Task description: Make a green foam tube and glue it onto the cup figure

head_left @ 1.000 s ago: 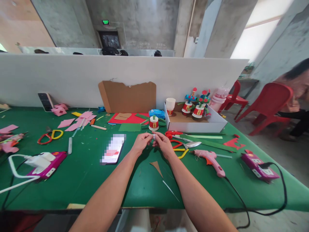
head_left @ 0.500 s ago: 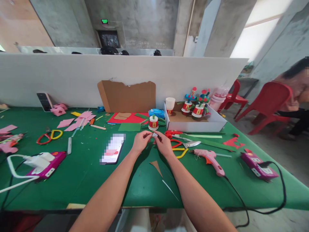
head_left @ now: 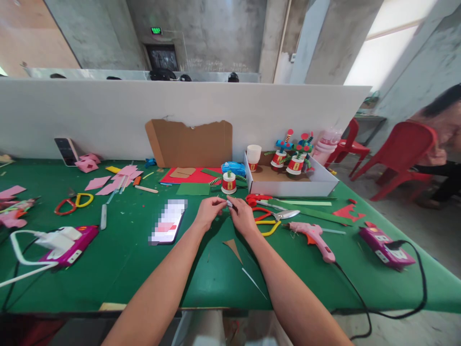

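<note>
My left hand (head_left: pixel 209 212) and my right hand (head_left: pixel 243 215) meet fingertip to fingertip over the middle of the green table. Pinched between them is a small white piece (head_left: pixel 229 203), too small and too covered by fingers to name. Just beyond the fingers stands a red and white paper cup figure (head_left: pixel 229 183) with green-striped coiled arms. Between my forearms lie a brown cardboard scrap (head_left: pixel 234 252) and a thin white strip (head_left: pixel 254 283). Scissors (head_left: pixel 286 215) with red and yellow handles rest right of my right hand.
A pink glue gun (head_left: pixel 317 236) and a purple power strip (head_left: pixel 386 247) lie to the right, a phone (head_left: pixel 169 223) to the left. Behind, a white box (head_left: pixel 293 188) holds several cup figures. Pink paper pieces (head_left: pixel 124 180) are scattered left. A person (head_left: pixel 444 129) sits at far right.
Both hands stay nearly in place while the fingers shift slightly around the small white piece. At the far right, the seated person has moved a little.
</note>
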The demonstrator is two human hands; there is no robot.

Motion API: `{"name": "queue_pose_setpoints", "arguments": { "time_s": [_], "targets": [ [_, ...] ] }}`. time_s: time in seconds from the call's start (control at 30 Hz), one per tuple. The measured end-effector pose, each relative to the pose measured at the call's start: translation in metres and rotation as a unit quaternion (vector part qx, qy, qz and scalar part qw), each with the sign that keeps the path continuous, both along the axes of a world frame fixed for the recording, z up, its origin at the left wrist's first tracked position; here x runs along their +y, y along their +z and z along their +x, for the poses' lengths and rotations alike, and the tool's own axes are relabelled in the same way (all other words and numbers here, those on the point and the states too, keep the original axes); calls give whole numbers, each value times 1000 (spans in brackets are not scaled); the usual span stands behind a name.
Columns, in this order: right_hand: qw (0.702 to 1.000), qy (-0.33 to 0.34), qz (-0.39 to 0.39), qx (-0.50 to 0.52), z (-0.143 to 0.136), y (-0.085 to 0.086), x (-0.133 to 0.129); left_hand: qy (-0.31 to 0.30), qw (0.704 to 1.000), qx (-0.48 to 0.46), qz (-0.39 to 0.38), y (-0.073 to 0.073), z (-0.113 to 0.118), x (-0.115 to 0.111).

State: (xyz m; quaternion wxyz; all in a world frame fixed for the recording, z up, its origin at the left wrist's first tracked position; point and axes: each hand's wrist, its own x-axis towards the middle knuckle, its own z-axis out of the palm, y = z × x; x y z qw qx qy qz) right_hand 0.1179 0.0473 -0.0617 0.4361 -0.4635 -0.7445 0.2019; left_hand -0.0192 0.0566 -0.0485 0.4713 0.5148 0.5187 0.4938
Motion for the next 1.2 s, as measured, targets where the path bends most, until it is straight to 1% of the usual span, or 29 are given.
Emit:
{"name": "queue_pose_setpoints", "arguments": {
  "time_s": [0.07, 0.17, 0.3, 0.4, 0.47, 0.5, 0.57, 0.63, 0.67, 0.73, 0.93, 1.07, 1.13, 1.2],
  "targets": [
    [1000, 1, 2, -2, -1, -1, 0, -15, 998, -52, -34, -2, -1, 1],
    [1000, -2, 4, -10, -2, -3, -1, -18, 994, -90, -57, -3, 0, 2],
    [1000, -4, 5, -27, -2, -2, -2, 1, 992, -110, -57, -4, 3, 1],
    [999, -6, -1, -42, -4, -1, -4, 7, 993, -107, -57, -3, 5, 0],
    [998, -13, -9, -56, -5, 0, -5, 23, 996, -73, -52, -2, 5, -1],
    [998, -16, -13, -63, -6, 0, -6, 33, 998, -37, -43, -1, 5, -2],
    [997, -25, -19, -71, -7, -1, -6, 55, 996, 69, -6, 1, 6, -3],
    [996, -36, -21, -73, -7, -2, -6, 74, 980, 180, 47, 4, 7, -5],
    [996, -42, -21, -72, -7, -3, -5, 79, 969, 222, 70, 6, 7, -6],
    [996, -49, -24, -74, -6, -4, -5, 82, 954, 272, 98, 7, 9, -8],
    [994, -61, -34, -82, -7, -8, -3, 84, 923, 350, 132, 2, 12, -6],
    [994, -78, -39, -67, -3, -9, -1, 108, 905, 387, 141, -1, 7, -2],
    [995, -84, -39, -38, -1, -8, 1, 119, 906, 383, 138, 0, 3, -2],
    [996, -74, -50, 20, 0, -7, 2, 119, 918, 356, 131, 2, 1, -2]
  ]
}}
